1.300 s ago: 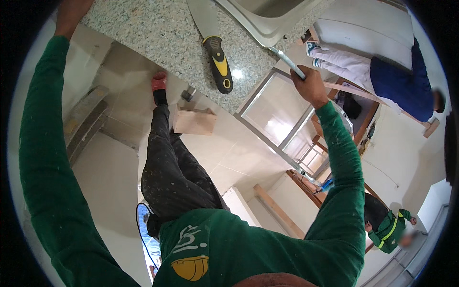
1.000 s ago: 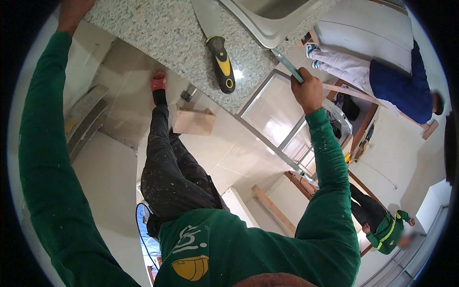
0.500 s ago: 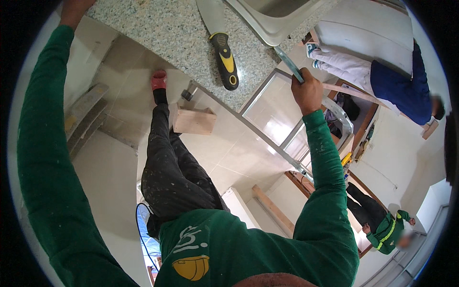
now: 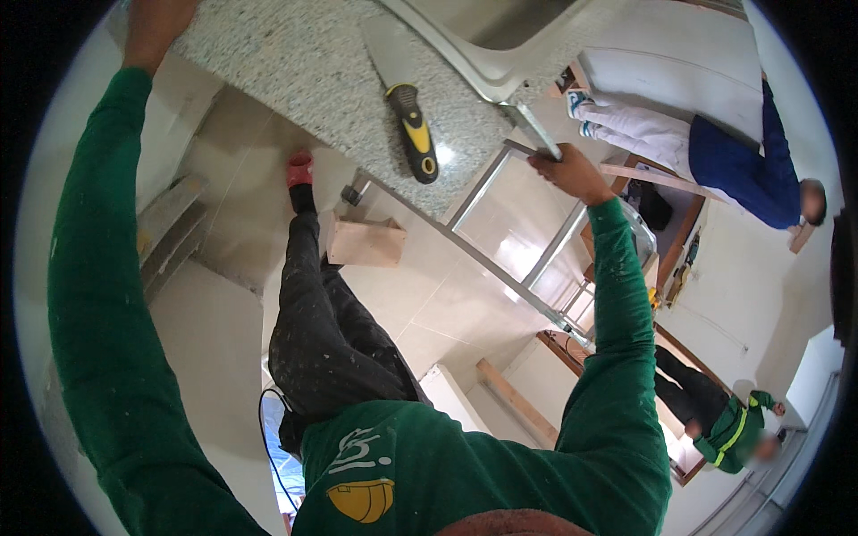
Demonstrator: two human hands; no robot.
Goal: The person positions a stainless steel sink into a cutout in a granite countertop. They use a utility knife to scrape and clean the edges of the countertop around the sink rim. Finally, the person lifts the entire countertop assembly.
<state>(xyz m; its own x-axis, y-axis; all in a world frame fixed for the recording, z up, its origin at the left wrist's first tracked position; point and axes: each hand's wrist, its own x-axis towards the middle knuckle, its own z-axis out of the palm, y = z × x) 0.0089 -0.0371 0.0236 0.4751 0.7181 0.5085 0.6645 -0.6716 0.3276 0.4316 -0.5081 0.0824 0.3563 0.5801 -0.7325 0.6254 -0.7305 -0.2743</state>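
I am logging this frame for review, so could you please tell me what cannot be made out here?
- Head view: the left hand is cut off by the top edge.
- The tool in the right hand: only a narrow grey tip shows.
- The sink basin runs past the top edge.

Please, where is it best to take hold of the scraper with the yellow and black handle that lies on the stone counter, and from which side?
Probably by the yellow and black handle of the scraper, which lies flat on the speckled counter. The handle end points to the counter's near edge and is free, so come from that edge. The flat metal blade points away. The right hand is nearest but holds a thin tool.
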